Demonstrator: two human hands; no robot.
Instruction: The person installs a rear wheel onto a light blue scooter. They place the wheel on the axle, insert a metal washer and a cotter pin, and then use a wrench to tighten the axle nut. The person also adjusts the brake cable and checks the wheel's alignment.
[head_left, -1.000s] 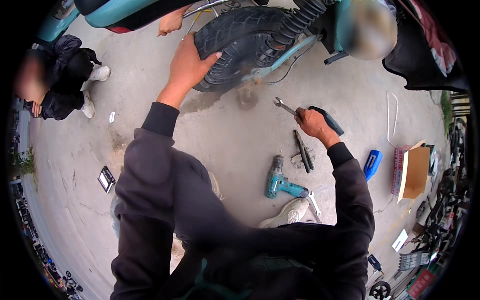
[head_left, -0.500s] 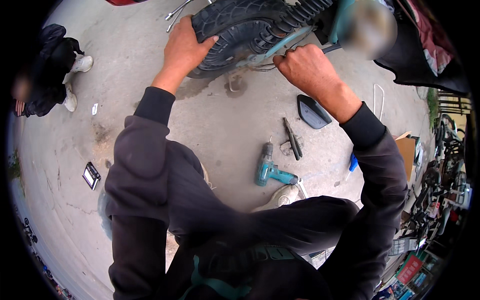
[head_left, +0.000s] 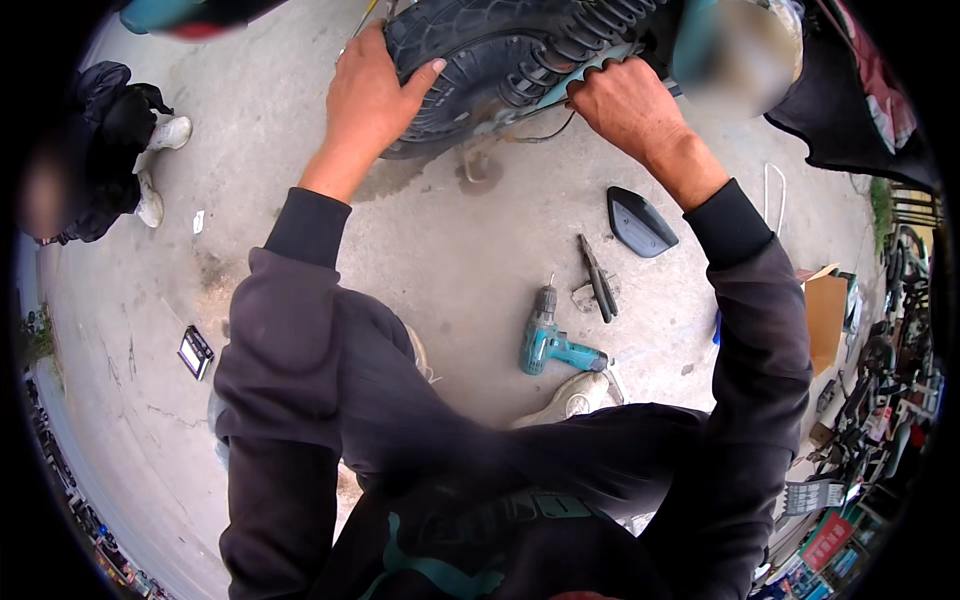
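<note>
My left hand (head_left: pixel 375 95) grips the edge of a knobbly black tyre (head_left: pixel 440 45), thumb along the sidewall and fingers over the tread. My right hand (head_left: pixel 630 110) is closed in a fist at the teal bar (head_left: pixel 570 88) beside the wheel; what its fingers hold is hidden. A black coil spring shock absorber (head_left: pixel 595 35) rises next to the wheel. A thin dark cable (head_left: pixel 545 137) loops below that bar. On the ground between my arms lie a teal cordless drill (head_left: pixel 550 345), dark-handled pliers (head_left: pixel 598 280) and a black plastic cover (head_left: pixel 640 222).
A person in dark clothes (head_left: pixel 105 150) is at the left. A small dark box (head_left: pixel 195 352) lies on the concrete. At the right stand a cardboard box (head_left: pixel 824 318) and a heap of parts (head_left: pixel 880 390). My shoe (head_left: pixel 570 400) is beside the drill.
My right hand has moved slightly up and right, now overlapping the teal bar. My left hand keeps its hold on the tyre. The whole view has shifted a little.
</note>
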